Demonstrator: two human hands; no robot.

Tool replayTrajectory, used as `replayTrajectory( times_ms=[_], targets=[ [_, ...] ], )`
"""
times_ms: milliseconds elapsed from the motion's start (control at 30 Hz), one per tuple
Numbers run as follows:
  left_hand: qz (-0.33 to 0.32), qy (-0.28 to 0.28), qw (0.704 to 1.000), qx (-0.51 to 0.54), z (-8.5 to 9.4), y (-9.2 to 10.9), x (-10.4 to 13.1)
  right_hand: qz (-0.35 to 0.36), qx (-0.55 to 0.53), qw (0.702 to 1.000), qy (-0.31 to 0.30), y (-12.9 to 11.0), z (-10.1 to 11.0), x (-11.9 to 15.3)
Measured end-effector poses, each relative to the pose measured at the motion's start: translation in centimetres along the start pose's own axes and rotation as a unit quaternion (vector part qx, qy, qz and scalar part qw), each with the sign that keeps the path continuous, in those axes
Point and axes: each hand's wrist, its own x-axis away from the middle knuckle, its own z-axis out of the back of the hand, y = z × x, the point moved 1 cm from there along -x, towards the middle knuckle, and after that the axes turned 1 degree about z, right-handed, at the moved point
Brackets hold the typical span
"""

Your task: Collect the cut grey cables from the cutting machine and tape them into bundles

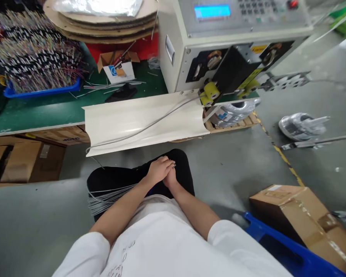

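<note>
My left hand (158, 168) lies folded over my right hand (170, 177) in my lap. Its fingers curl round the right hand, whose own fingers are mostly hidden beneath. No tool or part shows in either hand. Beside my left forearm, a bundle of thin grey cables (108, 200) rests across my left thigh. Ahead, one grey cable (150, 125) comes out between the yellow rollers (210, 92) of a machine (178, 57). It runs along a cream-coloured chute (118, 121), and its end hangs over the left edge towards my knee.
A blue tray (43, 91) heaped with coloured wires stands on the green bench (60, 113), near a small open carton (119, 73). Cardboard boxes (29, 161) sit below at left. Another carton (294, 211) and a blue plastic object (276, 238) are at right. Wrapped coils (301, 127) lie on the floor.
</note>
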Motion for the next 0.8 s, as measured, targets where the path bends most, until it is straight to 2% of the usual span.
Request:
replayTrajectory(
  times_ms=[67, 133, 267, 367, 433, 500, 533, 600, 633, 700, 733, 800],
  targets=[
    [0.005, 0.009, 1.000, 0.016, -0.9, -0.1, -2.4, -0.008, -0.018, 1.000, -0.010, -0.5, 0.3, 0.0],
    [0.012, 0.014, 1.000, 0.024, -1.3, -0.9, -3.4, -0.031, -0.046, 0.998, -0.026, -1.1, 0.4, 0.1],
    [0.015, -0.007, 1.000, 0.010, -0.7, -2.2, -3.6, -0.060, -0.044, 0.997, -0.022, -1.4, 0.2, 0.3],
    [0.018, -0.020, 0.999, -0.018, 0.7, -1.3, -2.4, -0.054, -0.029, 0.998, -0.023, -1.0, -0.1, 0.2],
    [0.021, -0.015, 0.999, -0.040, 2.3, 0.3, -0.8, -0.046, -0.034, 0.998, -0.034, -0.7, -0.1, 0.1],
    [-0.028, -0.001, 0.997, -0.067, 4.8, 2.4, 1.0, -0.046, -0.046, 0.997, -0.040, -0.6, 0.1, -0.1],
    [-0.074, 0.020, 0.993, -0.087, 6.3, 3.5, 1.7, -0.049, -0.053, 0.997, -0.040, -0.6, 0.1, -0.2],
    [-0.143, 0.101, 0.973, -0.149, 9.6, 5.1, 2.3, -0.061, -0.065, 0.995, -0.042, -0.7, 0.3, -0.3],
    [-0.147, 0.151, 0.959, -0.189, 11.1, 5.6, 2.2, -0.069, -0.069, 0.994, -0.044, -0.8, 0.3, -0.3],
    [-0.103, 0.230, 0.931, -0.264, 13.3, 5.7, 1.2, -0.085, -0.076, 0.992, -0.046, -1.0, 0.3, -0.2],
    [-0.079, 0.245, 0.921, -0.292, 14.0, 5.4, 0.6, -0.092, -0.077, 0.992, -0.045, -1.1, 0.2, -0.2],
    [-0.057, 0.238, 0.914, -0.323, 14.4, 4.4, -0.2, -0.096, -0.078, 0.992, -0.039, -1.2, 0.3, -0.1]
  ],
)
